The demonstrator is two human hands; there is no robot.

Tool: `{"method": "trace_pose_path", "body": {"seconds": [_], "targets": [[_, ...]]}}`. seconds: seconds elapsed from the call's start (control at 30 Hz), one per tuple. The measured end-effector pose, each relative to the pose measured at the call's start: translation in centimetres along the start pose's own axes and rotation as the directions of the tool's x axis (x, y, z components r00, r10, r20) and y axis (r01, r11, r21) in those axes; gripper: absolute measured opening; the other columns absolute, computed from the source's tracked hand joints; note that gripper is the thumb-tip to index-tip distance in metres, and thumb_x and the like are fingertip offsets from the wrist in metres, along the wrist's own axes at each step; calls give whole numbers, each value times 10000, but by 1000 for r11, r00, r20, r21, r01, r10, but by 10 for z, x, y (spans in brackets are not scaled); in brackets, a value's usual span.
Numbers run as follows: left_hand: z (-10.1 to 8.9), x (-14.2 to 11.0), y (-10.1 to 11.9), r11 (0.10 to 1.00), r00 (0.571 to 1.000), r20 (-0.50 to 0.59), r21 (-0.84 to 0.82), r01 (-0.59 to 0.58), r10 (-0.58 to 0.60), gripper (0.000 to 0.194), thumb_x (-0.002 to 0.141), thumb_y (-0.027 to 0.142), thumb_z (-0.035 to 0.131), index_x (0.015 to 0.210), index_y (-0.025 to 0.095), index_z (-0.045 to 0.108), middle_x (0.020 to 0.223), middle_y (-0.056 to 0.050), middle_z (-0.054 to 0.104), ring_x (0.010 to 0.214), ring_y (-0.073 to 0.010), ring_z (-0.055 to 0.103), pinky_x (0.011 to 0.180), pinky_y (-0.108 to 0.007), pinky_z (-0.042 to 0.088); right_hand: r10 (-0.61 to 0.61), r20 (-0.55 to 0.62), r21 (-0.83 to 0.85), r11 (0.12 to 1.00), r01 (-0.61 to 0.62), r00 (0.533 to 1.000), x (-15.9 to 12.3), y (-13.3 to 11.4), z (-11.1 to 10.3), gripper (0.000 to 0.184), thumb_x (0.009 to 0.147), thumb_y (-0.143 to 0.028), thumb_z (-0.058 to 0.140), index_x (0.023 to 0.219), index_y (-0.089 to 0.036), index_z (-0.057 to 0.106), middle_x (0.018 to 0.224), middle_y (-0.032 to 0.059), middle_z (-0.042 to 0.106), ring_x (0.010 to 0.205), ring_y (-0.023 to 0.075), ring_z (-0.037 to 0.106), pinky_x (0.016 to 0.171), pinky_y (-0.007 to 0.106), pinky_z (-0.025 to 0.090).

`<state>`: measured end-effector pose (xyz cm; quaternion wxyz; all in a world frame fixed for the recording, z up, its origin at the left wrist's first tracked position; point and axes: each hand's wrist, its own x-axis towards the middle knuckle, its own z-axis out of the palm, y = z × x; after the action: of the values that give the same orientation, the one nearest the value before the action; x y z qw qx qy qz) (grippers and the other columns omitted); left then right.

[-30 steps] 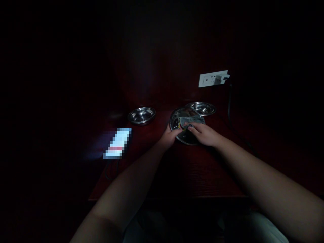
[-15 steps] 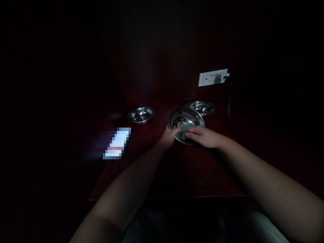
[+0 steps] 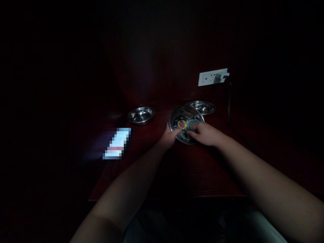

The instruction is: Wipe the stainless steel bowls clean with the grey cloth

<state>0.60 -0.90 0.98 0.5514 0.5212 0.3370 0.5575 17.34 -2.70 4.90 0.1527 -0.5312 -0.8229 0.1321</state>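
Note:
A shiny metal bowl is tilted toward me above the dark red table. My left hand grips its left rim, thumb over the inside and the other fingers hidden behind. Inside the bowl is a round yellow and red sticker. My right hand is closed on a greyish cloth pressed against the bowl's inner right side. The cloth's full shape is hard to see in the dim light.
One metal dish sits at the back left and another behind the bowl. A lit phone, blurred, lies at the left near a cable. On the wall is a white socket with a plug and a hanging cord.
My right hand has shifted slightly right and up with the cloth, away from the left thumb. More of the sticker shows now. My left hand stays on the rim.

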Motion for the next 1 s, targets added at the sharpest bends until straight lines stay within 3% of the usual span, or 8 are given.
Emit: {"method": "trace_pose_path", "body": {"seconds": [0.13, 0.27, 0.5, 0.67, 0.8, 1.0], "targets": [[-1, 2, -3, 1000, 1000, -19, 6, 3, -3, 603, 622, 190, 657, 1184, 150, 443, 1211, -109, 557, 1164, -266, 485, 1027, -412, 325, -64, -107, -107, 993, 52, 992, 3, 3, 5, 337, 858, -348, 414, 979, -146, 655, 1029, 136, 657, 958, 259, 599, 866, 371, 434], [-1, 1, -2, 998, 999, 37, -55, 38, -36, 599, 618, 194, 649, 1178, 176, 435, 1202, -91, 558, 1156, -267, 488, 1003, -432, 346, -86, -188, -32, 996, 81, 978, 6, 4, 13, 426, 897, -322, 345, 1197, -111, 562, 1324, 141, 490, 1241, 253, 432, 1047, 392, 318], [-4, -2, -1, 997, 989, 139, -68, -41, 50, 618, 612, 195, 682, 1185, 186, 450, 1184, -77, 578, 1142, -253, 502, 1016, -418, 334, -83, -239, 183, 975, 129, 968, 6, 6, 20, 434, 909, -345, 328, 1247, -161, 529, 1417, 75, 377, 1316, 207, 324, 1110, 395, 234], [-4, -2, -4, 995, 987, 151, -89, -41, 54, 567, 673, 236, 657, 1199, 183, 453, 1243, -91, 550, 1181, -250, 484, 1035, -412, 321, -197, -176, 242, 941, 237, 964, 6, 6, 20, 420, 909, -342, 338, 1243, -184, 539, 1437, 39, 340, 1340, 206, 267, 1126, 398, 193], [-3, -3, -4, 997, 997, 73, -76, 13, -7, 523, 701, 272, 638, 1183, 165, 465, 1233, -109, 557, 1172, -256, 494, 1022, -421, 341, -265, -102, 294, 913, 284, 959, 6, 6, 22, 444, 907, -339, 358, 1315, -194, 458, 1439, 37, 332, 1345, 198, 255, 1128, 412, 179], [-3, 0, -5, 996, 995, -72, -56, 66, -70, 449, 713, 270, 630, 1135, 166, 519, 1105, -84, 630, 1129, -241, 530, 1015, -413, 357, -371, 10, 379, 861, 340, 928, 4, 2, 18, 386, 903, -364, 376, 1209, -224, 566, 1365, 13, 462, 1310, 208, 337, 1111, 404, 219]]}}
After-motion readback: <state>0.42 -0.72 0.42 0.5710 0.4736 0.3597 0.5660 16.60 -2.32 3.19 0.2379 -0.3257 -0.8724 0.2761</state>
